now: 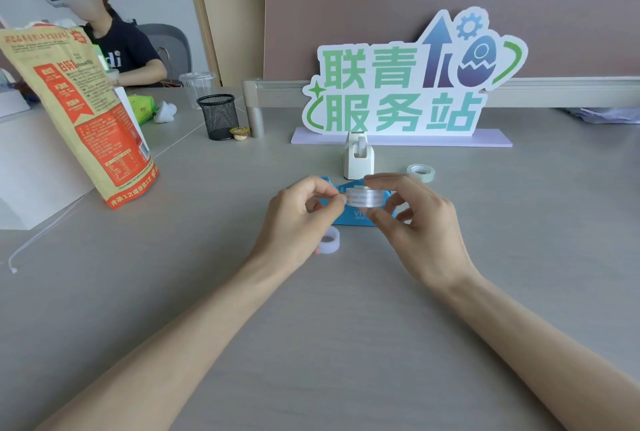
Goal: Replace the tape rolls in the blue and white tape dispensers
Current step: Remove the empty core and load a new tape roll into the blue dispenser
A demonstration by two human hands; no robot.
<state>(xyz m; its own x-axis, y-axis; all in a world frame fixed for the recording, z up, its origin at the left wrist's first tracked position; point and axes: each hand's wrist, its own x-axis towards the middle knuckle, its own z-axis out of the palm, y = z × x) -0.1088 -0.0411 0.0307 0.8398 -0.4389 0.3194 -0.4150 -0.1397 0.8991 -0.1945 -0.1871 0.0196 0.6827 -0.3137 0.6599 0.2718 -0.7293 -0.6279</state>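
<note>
A clear tape roll (363, 196) is held edge-on above the desk, gripped by my right hand (415, 219) around its rim. My left hand (304, 212) pinches at the roll's left side with thumb and forefinger. Directly behind the roll lies the blue tape dispenser (353, 217), mostly hidden by both hands. The white tape dispenser (358, 157) stands upright just beyond it. Another clear tape roll (420, 172) lies flat to the right of the white dispenser. A small white ring (329, 241), like a tape core, lies on the desk under my left hand.
A large brown and red bag (90, 112) stands at the left. A black mesh cup (219, 116) and a small round container (239, 133) sit behind it. A green and white sign (398, 91) stands at the desk's back, before a partition. A person sits at far left.
</note>
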